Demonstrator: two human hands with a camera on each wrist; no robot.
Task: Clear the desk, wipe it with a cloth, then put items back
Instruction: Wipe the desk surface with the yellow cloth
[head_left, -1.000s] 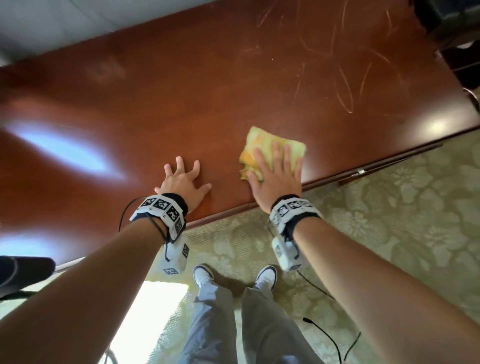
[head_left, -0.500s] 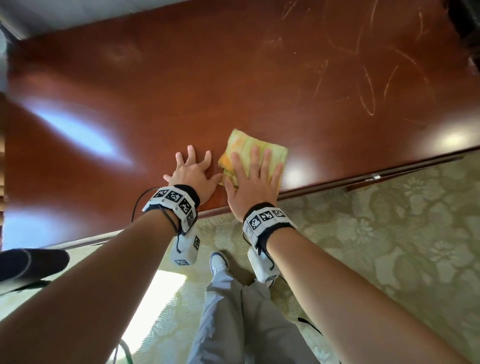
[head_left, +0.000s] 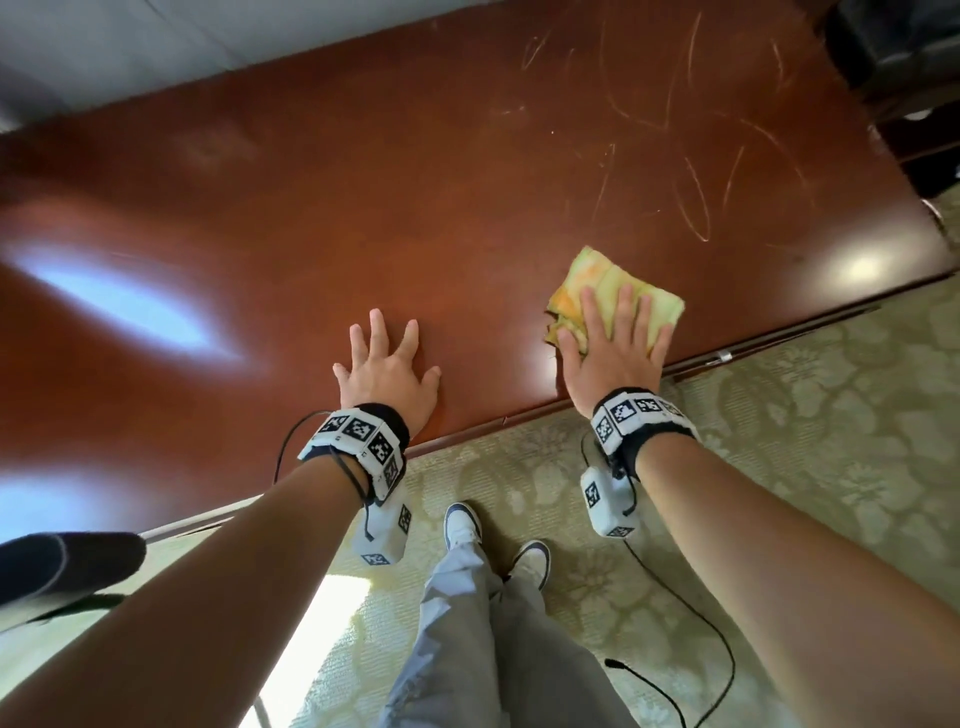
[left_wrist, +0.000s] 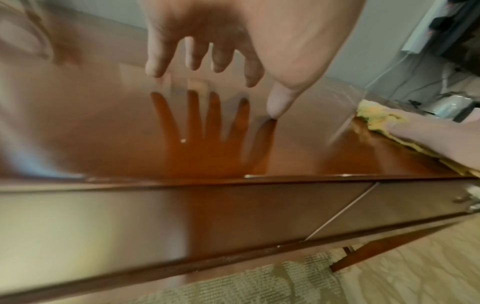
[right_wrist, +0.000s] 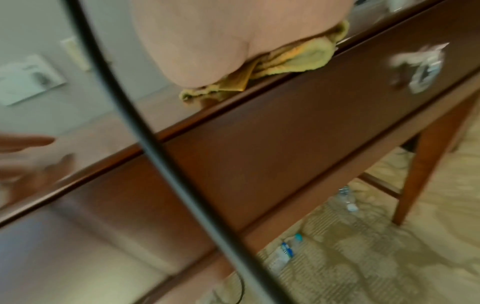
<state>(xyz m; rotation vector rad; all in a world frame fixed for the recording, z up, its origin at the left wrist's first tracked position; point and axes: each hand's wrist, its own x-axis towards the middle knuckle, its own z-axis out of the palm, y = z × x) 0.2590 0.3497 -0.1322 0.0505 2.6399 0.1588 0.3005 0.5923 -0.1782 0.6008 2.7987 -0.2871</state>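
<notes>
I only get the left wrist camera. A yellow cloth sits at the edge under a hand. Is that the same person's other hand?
Observer: Yes. The head view shows their right hand pressing flat on the cloth, fingers straight.
Operator: Is anything under the desk?
Observer: The right wrist view shows what look like plastic bottles lying on the carpet beneath the desk.
Operator: And the top farther out?
Observer: The head view shows pale scratches beyond the cloth.
</notes>
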